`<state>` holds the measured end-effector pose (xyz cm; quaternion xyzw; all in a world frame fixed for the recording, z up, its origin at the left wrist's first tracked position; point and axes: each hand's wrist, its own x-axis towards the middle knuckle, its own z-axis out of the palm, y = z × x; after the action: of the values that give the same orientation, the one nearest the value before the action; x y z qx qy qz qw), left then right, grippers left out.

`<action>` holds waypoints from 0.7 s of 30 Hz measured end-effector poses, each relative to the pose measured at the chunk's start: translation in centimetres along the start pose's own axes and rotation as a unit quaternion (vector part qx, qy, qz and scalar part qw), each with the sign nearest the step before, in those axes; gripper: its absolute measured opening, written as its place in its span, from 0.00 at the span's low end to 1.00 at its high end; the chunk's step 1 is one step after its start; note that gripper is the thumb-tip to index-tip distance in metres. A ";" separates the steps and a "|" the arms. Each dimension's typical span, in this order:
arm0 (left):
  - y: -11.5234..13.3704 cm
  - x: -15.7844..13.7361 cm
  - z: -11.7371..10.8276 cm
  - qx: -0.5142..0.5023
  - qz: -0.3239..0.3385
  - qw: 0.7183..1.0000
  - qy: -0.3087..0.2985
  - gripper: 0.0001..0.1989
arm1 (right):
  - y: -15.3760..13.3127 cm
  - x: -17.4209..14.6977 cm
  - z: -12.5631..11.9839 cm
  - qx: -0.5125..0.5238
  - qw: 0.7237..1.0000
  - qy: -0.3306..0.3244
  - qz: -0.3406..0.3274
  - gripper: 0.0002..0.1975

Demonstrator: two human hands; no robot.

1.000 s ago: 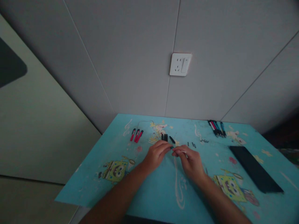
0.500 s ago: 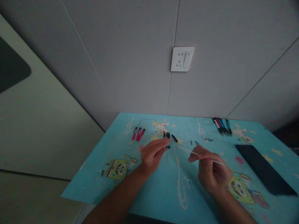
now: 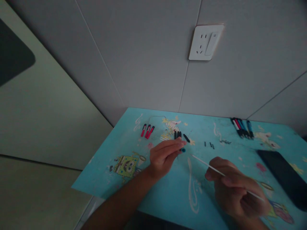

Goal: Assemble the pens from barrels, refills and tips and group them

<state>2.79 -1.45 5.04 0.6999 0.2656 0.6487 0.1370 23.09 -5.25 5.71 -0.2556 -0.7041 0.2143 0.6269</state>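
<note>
My left hand (image 3: 165,155) is closed around a blue pen barrel (image 3: 183,150). Only the barrel's round end shows past the fingertips and points right. My right hand (image 3: 237,187) pinches a thin white stick, like a pen refill (image 3: 203,163), between thumb and fingers. Its tip aims at the barrel's end, with a gap between them. Just beyond my left hand lie several black pen parts (image 3: 177,134) and one separate black piece (image 3: 186,138). Thin white sticks (image 3: 164,138) lie partly hidden behind that hand.
Three red-and-black pieces (image 3: 147,131) lie at the back left of the blue cartoon-print table (image 3: 172,195). Small black bits (image 3: 211,145) and dark springlike pieces (image 3: 225,141) lie right of centre. Several pens (image 3: 242,128) are at the back right, beside a flat black pouch (image 3: 281,175).
My right hand has drawn right and nearer to me with the white stick. My left hand keeps its hold on the barrel. The camera view has shifted slightly.
</note>
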 end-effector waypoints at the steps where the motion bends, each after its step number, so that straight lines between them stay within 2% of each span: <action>1: 0.0 0.0 0.0 0.003 0.001 1.000 -0.002 0.17 | 0.0 0.1 0.0 0.007 1.000 0.007 -0.017 0.08; 3: -0.1 0.0 0.1 0.003 0.004 1.000 -0.002 0.17 | -0.2 0.3 0.0 0.014 0.999 0.010 -0.041 0.07; 12: -0.5 0.2 0.4 -0.042 0.011 0.999 0.006 0.17 | -0.6 1.3 0.1 0.041 0.997 -0.012 -0.057 0.09; 21: -0.2 0.5 0.4 -0.036 0.008 0.999 -0.004 0.16 | 0.2 0.7 0.8 0.026 0.995 0.007 -0.096 0.08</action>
<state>3.13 -0.95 5.29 0.6995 0.2353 0.6560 0.1582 22.23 -4.63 6.07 -0.1718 -0.7153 0.1697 0.6558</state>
